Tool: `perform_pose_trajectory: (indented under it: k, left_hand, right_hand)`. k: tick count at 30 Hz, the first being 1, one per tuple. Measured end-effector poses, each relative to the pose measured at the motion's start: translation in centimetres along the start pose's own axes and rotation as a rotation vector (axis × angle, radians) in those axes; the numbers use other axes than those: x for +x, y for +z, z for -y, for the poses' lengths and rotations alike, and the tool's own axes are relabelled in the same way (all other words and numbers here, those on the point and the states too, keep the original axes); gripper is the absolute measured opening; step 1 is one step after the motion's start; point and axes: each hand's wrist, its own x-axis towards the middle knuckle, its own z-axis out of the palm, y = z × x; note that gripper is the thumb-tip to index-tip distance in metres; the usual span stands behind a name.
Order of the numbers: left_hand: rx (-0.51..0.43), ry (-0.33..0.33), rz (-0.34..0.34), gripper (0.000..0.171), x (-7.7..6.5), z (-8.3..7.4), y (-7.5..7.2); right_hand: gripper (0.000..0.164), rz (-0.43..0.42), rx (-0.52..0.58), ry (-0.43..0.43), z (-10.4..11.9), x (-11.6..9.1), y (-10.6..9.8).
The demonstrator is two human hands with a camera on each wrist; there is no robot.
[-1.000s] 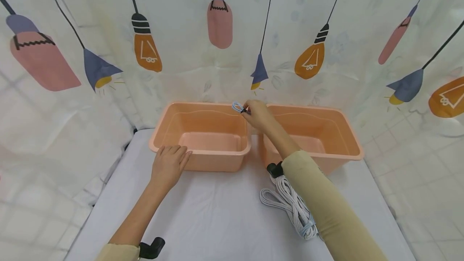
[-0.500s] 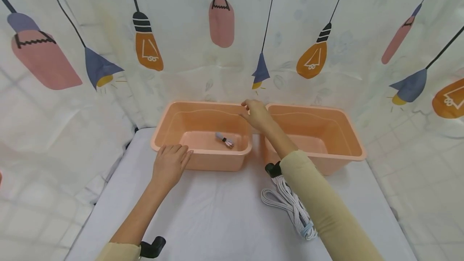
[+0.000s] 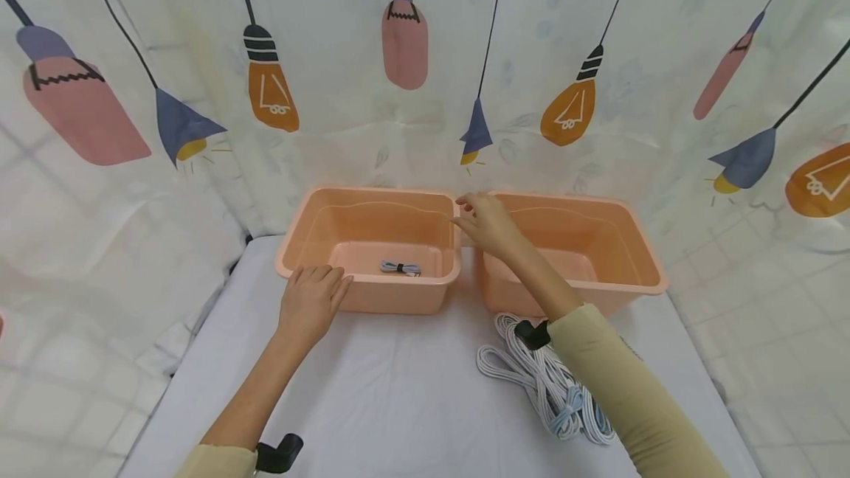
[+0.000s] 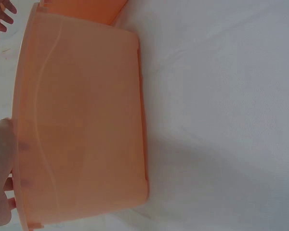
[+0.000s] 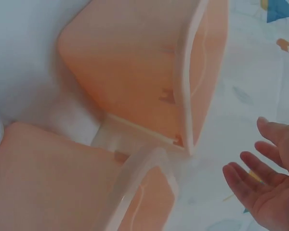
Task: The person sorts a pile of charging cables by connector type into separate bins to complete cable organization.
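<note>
Curled over the front rim of the left peach plastic tub (image 3: 372, 299) is my left hand (image 3: 312, 305), its thumb near the outer wall; the left wrist view shows this hand (image 4: 1, 178) at the rim. A small bundled cable (image 3: 401, 268) with a black tie lies on that tub's floor, near the front wall. My right hand (image 3: 490, 223) hovers over the neighbouring rims of the two tubs, holding nothing. In the right wrist view its fingers (image 5: 248, 185) are spread and relaxed. The second peach tub (image 3: 637, 288) stands to the right.
Coiled white cables (image 3: 531, 382) with light blue ties lie on the white-covered table (image 3: 412, 397) before the right tub, partly under my right forearm. A patterned curtain (image 3: 345, 146) hangs behind the tubs. Black wrist mounts (image 3: 279, 454) sit on both wrists.
My right hand let go of the small bundled cable, which dropped into the left tub and settled near its front wall. The right hand then drew back rightward. The left hand stayed put.
</note>
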Motion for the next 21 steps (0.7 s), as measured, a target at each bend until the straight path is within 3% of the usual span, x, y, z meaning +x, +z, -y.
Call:
perform_pose_trajectory:
  k: [10,21]
  left_hand:
    - [-0.007,-0.022,0.029,0.026,0.0,0.0,0.0]
    - [-0.011,-0.022,0.028,0.024,0.0,-0.2,-0.2]
  right_hand:
    - [0.033,-0.121,-0.028,-0.132,-1.3,-3.5,-0.4]
    - [0.037,-0.161,-0.002,-0.102,-2.9,-7.9,-0.3]
